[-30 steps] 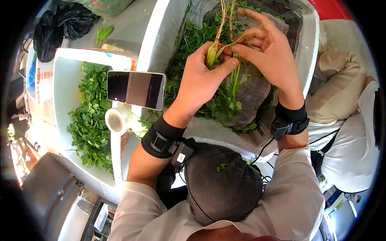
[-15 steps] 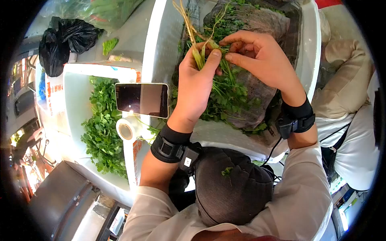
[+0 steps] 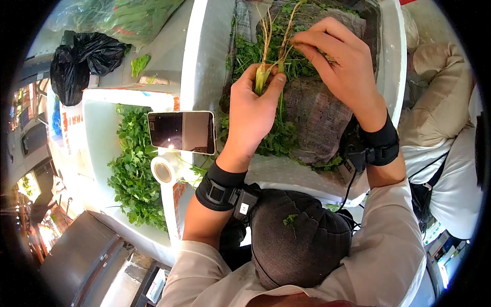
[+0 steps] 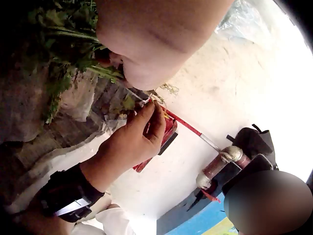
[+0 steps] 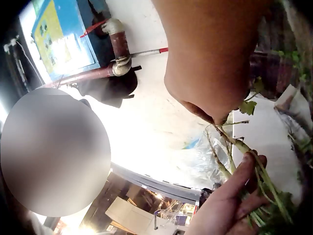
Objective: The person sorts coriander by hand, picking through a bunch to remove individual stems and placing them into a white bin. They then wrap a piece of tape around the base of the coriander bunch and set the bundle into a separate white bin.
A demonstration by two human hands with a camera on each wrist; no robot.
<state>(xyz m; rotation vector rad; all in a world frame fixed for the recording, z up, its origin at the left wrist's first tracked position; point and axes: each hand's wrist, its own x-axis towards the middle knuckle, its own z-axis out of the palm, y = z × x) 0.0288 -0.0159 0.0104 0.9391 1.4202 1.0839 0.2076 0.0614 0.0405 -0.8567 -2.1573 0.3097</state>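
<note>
My left hand (image 3: 254, 115) grips several cilantro stalks (image 3: 262, 77) by their pale lower stems, thumb across them, roots pointing up and away. Their leafy ends hang below over the foam box (image 3: 393, 61). Just right of the stalks is my right hand (image 3: 343, 64), its thumb and forefinger together at a root. In the right wrist view those fingertips pinch a thin root end above the stems (image 5: 239, 146), which the left hand (image 5: 227, 198) holds. The left wrist view shows the right hand (image 4: 129, 142) pinching by the root tips.
Loose greens and damp grey sheeting (image 3: 319, 115) lie in the foam box. To the left, a second white box holds leafy cilantro (image 3: 135, 174). A phone (image 3: 183, 132) on a white stand rises between the boxes. A black plastic bag (image 3: 76, 64) lies at the upper left.
My left hand keeps its hold on the stalks, which tilted left and then came upright again. The right hand moved from beside the lower stems up to the roots.
</note>
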